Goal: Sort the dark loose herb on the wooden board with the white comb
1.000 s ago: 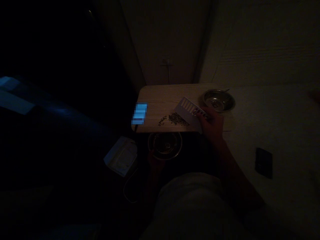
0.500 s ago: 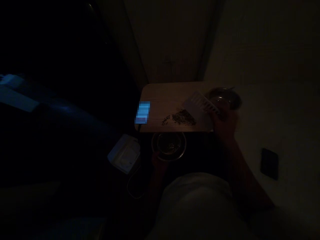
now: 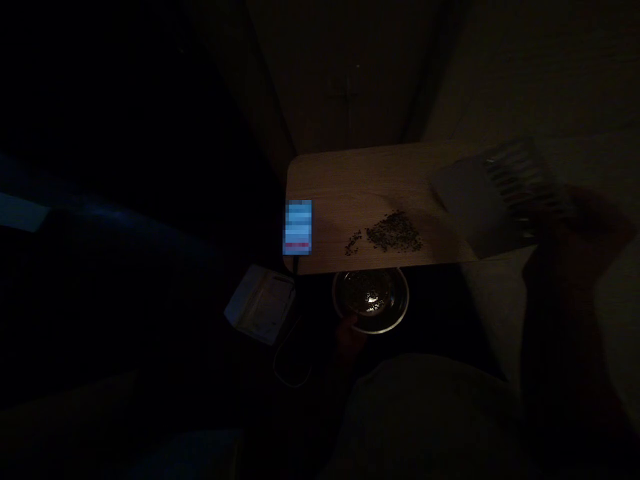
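The scene is very dark. My left hand (image 3: 351, 335) is closed on the near rim of a round, shiny metal plate (image 3: 405, 310), held just below the table's front edge; small dark bits lie in it. A scattered heap of small dark grains (image 3: 395, 233) rests on the wooden table (image 3: 345, 177) above the plate. My right hand (image 3: 593, 233), dim and blurred, grips a pale flat piece with a row of slots (image 3: 470, 200). That piece is over the right part of the table, to the right of the grains. Its exact kind cannot be made out.
A lit phone-like screen (image 3: 298, 227), pixelated, stands at the table's left end. Lower left is a pale open box-like object (image 3: 263, 303) with a thin cable (image 3: 293, 385) near it. A pale surface (image 3: 615, 320) lies to the right.
My right hand has moved the slotted piece rightward, away from the grains. The bowl at the back right and the dark phone-like object no longer show. The whole view has shifted slightly.
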The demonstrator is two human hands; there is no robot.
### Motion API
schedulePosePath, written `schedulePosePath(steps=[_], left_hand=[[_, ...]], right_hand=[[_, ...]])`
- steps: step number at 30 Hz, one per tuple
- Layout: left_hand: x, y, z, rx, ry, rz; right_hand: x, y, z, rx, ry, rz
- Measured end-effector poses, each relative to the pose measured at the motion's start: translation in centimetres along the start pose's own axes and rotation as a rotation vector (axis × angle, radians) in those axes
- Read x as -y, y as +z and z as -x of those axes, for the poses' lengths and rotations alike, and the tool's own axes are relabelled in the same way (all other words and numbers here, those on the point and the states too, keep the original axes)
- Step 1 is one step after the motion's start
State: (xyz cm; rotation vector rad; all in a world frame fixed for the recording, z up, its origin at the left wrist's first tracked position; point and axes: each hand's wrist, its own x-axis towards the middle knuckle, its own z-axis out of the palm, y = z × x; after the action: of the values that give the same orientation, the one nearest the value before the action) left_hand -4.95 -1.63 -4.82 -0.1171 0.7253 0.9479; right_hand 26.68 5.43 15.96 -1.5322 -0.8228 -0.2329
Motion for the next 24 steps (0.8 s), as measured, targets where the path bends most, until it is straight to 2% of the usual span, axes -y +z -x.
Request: schedulePosePath(steps=[3, 6, 11, 15, 17, 18, 20, 24], left_hand=[[-0.7, -1.6, -0.1, 0.009, -0.116, -0.055], [-1.4, -2.7, -0.1, 0.033, -0.176, -0.09], [-1.7, -2.2, 0.1, 0.067, -0.208, -0.063], [-0.8, -1.1, -0.1, 0.066, -0.169, -0.04], [-0.2, -0.6, -0.2, 0.061, -0.102, -0.007], [0.1, -0.4, -0.2, 0.05, -0.111, -0.003], [0.7, 0.0, -0.2, 0.003, -0.04, 0.01], [1.4, 0.6, -0.3, -0.042, 0.035, 0.006]], right_hand=[[1.0, -1.6, 0.4, -0.023, -0.006, -0.138], [1.9, -3.1, 1.3, -0.06, 0.032, -0.089], [2.5, -3.9, 1.9, -0.114, 0.043, -0.052], [2.4, -3.0, 1.7, -0.131, 0.072, -0.091], [2.0, -2.4, 1.8, -0.075, 0.13, -0.096], [1.6, -2.2, 1.8, -0.048, 0.152, -0.089], [0.7, -2.0, 1.9, 0.0, 0.15, -0.084], [-1.2, -2.5, 2.0, 0.072, 0.194, -0.063]])
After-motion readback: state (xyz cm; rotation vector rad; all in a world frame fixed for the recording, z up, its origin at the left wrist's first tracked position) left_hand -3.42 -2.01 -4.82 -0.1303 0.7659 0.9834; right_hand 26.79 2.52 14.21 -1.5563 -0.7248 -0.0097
